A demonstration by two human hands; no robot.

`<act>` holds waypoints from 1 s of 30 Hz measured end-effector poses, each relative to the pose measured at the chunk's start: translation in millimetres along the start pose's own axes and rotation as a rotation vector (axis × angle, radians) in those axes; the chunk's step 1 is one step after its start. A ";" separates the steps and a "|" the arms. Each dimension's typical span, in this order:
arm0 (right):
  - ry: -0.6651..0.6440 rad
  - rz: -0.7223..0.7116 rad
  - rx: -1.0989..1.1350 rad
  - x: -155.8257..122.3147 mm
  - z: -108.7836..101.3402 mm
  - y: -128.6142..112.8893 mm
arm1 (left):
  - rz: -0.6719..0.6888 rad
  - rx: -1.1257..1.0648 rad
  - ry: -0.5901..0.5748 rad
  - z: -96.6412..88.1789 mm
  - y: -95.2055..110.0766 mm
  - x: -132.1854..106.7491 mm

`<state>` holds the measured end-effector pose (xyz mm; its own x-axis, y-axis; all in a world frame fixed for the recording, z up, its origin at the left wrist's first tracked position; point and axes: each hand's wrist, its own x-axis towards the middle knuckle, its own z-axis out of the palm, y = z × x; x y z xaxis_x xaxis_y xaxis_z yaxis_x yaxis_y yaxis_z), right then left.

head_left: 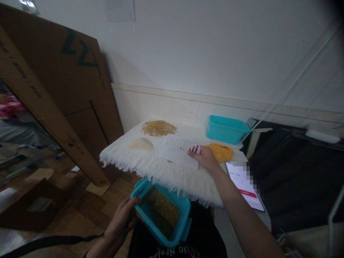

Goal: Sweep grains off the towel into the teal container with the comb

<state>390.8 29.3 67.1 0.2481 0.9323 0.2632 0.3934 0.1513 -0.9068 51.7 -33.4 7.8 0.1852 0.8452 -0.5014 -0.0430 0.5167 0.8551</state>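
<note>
My left hand (121,216) grips the rim of a teal plastic container (185,215), held tilted below the table's front edge. Inside lie yellow soybeans (165,206) beside small dark green grains (163,226). My right hand (206,157) is closed on the right end of a white slotted plate (178,157), which lies low over the tablecloth with its row of slots on the far side. A few beans show around the slots. A soybean pile (159,128) and a pale grain pile (141,144) rest on the cloth to the left.
A fringed white tablecloth (126,157) covers the table. Another teal container (227,129) stands at the back right, near a crumpled yellow cloth (221,153). A phone (244,186) lies at the right edge. Large cardboard (75,89) stands on the left.
</note>
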 end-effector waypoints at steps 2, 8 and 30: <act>-0.001 -0.002 0.002 -0.3 0.2 -0.4 | -0.002 0.002 0.002 -0.9 -0.6 1.1; -0.026 0.003 0.004 -1.1 0.7 -1.3 | 0.003 0.006 -0.006 -2.6 -2.3 2.3; -0.247 0.016 0.061 -9.4 2.6 -16.5 | 0.052 -0.066 0.067 -4.9 -7.6 4.0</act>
<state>379.7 18.9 78.7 0.0272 0.9856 0.1666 0.3346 0.1481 -0.9306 47.9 -33.3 -1.3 0.1153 0.8771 -0.4663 -0.1157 0.4781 0.8706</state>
